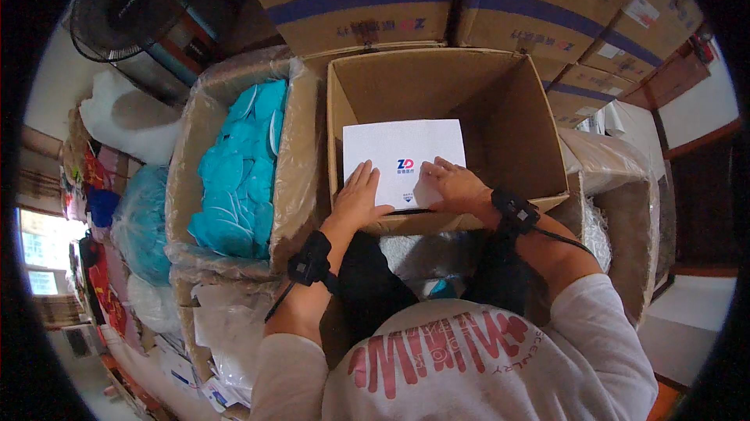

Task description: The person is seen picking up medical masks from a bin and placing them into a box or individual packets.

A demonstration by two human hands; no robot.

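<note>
A white cardboard carton (394, 148) with a small blue and red logo lies at the left of a large open brown cardboard box (430, 85). On the carton's front left part rests my left hand (360, 196), its fingers stretched out and close to flat. My right hand (453, 188) lies on the front right part, fingers apart and pointing left across the top. Neither hand is wrapped around anything. A dark slit shows along the carton's near edge, between the hands. What lies under the carton is hidden.
Left of the big box stands a plastic-lined box (297, 155) heaped with turquoise cup-shaped pieces (238, 179). Taped brown cartons (359, 7) are stacked behind. Another plastic-lined box (629, 226) stands at right. A black fan (121, 15) is at the far left.
</note>
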